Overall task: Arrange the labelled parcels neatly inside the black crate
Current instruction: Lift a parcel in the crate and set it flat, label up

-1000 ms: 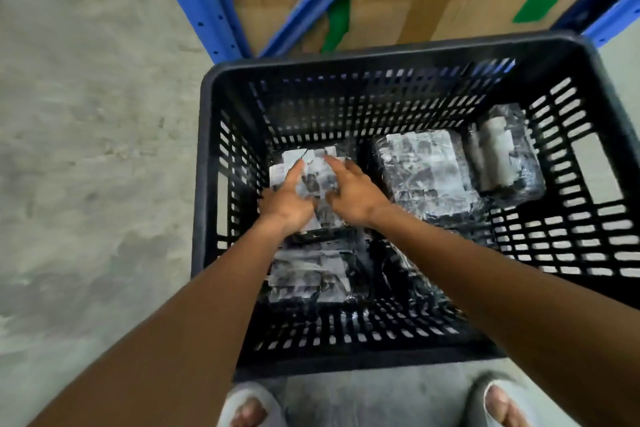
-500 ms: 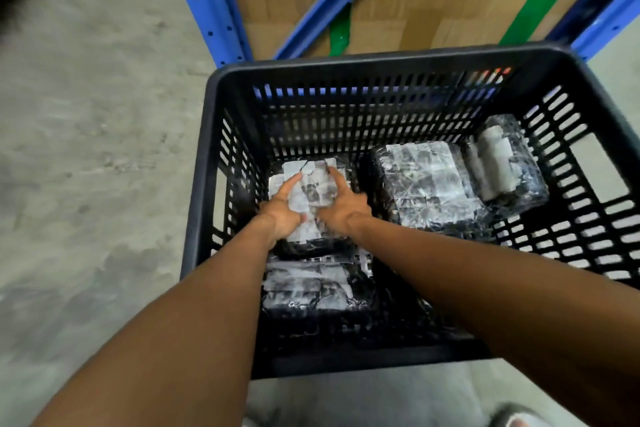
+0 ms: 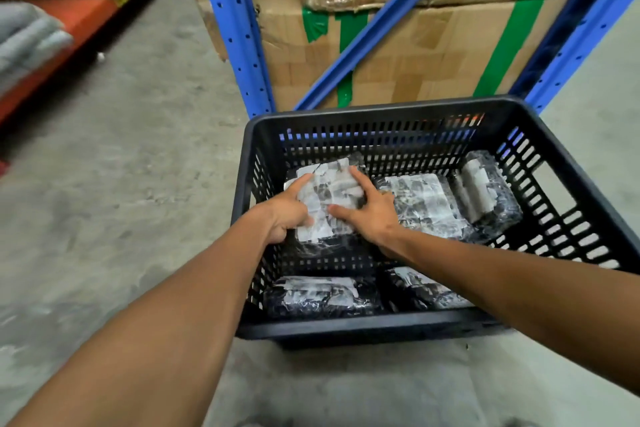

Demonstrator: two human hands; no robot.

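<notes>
Pressing together, the left hand (image 3: 289,215) and right hand (image 3: 372,215) are clasping a labelled parcel (image 3: 329,198) in the black crate's (image 3: 374,326) far-left corner, having nudged it farther from the near-wall parcels (image 3: 318,295); the row is tightening.

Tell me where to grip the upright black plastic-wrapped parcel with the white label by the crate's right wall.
Probably take the upright black wrapped parcel by its two broad faces near the top edge, coming straight down from above. It stands on edge between the flat labelled parcel and the black slotted plastic crate wall, so its sides look hemmed in and only the top shows open. Both hands are on another parcel.
</notes>
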